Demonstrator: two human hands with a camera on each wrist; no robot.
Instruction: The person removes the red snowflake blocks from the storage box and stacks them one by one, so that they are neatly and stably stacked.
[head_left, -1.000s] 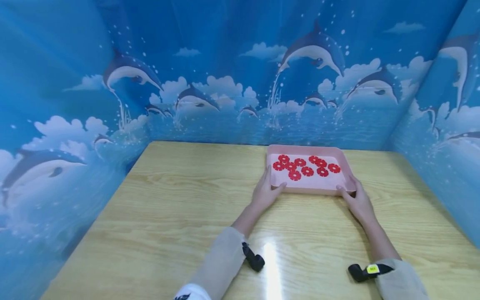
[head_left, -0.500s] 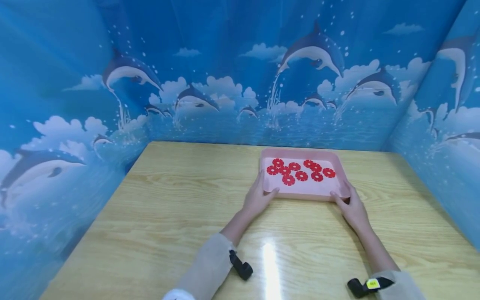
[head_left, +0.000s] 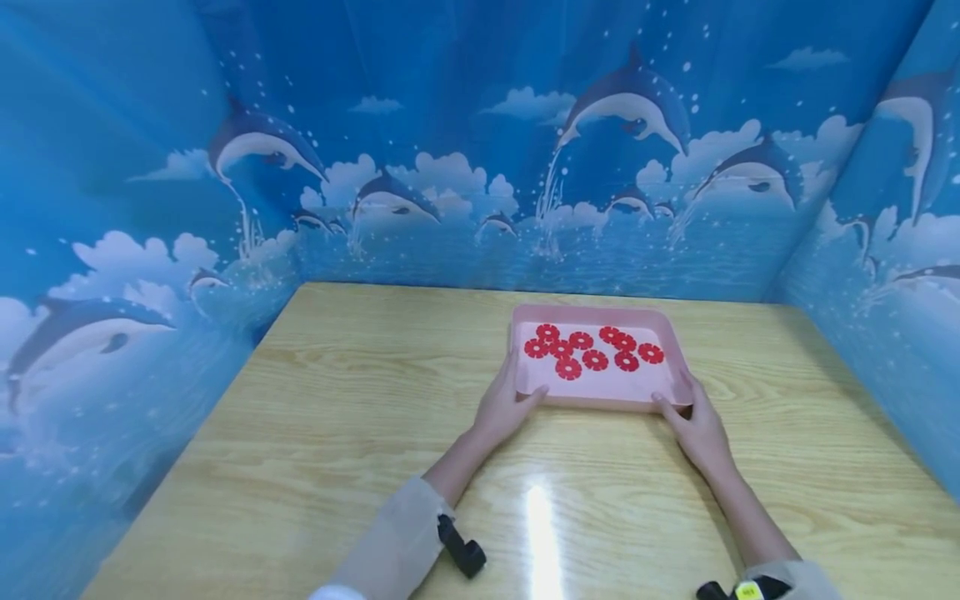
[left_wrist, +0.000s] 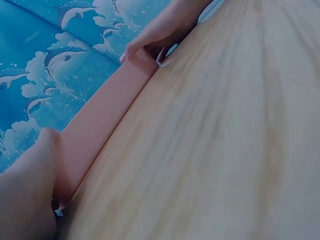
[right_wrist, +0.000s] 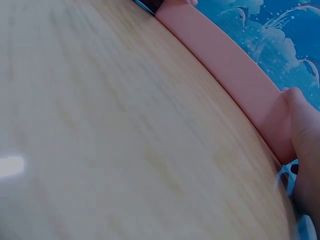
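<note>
A shallow pink tray (head_left: 600, 401) sits at the back right of the table, held at both near corners. Several red notched discs (head_left: 595, 360), each with a pale centre, lie flat on its bottom, some overlapping. My left hand (head_left: 501, 407) grips the left near corner, thumb over the front wall and fingers along the left side. At the right near corner my right hand (head_left: 701, 429) grips likewise, its thumb on the front rim. Both wrist views show the tray's front wall (left_wrist: 102, 117) close to the wood; the fingers behind the corners are mostly hidden.
The light wood-grain table (head_left: 360, 375) has a bright light reflection in front. A blue curtain (head_left: 450, 125) printed with dolphins closes off the back and both sides. Black wrist cameras (head_left: 461, 546) are strapped over the sleeves.
The tray, with the discs in it, has moved toward me and slightly left. Both hands have kept their grip and come along with it.
</note>
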